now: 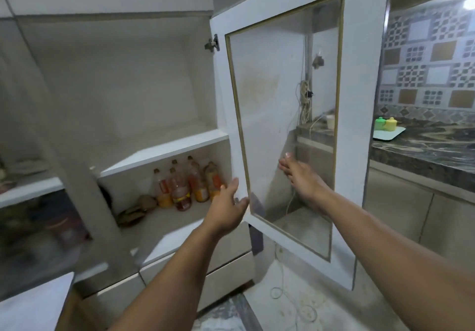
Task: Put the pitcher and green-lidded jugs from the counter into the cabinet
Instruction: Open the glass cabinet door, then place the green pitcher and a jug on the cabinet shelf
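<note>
A white cabinet (159,150) stands open at the left. Its upper shelf shows nothing on it; on the lower shelf stands a cluster of bottles (185,184) with orange and red labels, and a brown object lies beside them. The person's left hand (228,203) reaches forward with relaxed fingers, fingertips touching the inner frame of the glass-paned door (285,125), holding nothing. The door swings out toward the viewer. The right hand (300,176) lies beyond the pane, seen through the glass, fingers straight and together, gripping nothing. Far right, on a dark marbled counter (431,150), a white tray (388,134) carries two small jugs (385,124), one green, one yellow, well apart from the cabinet. No pitcher can be made out.
</note>
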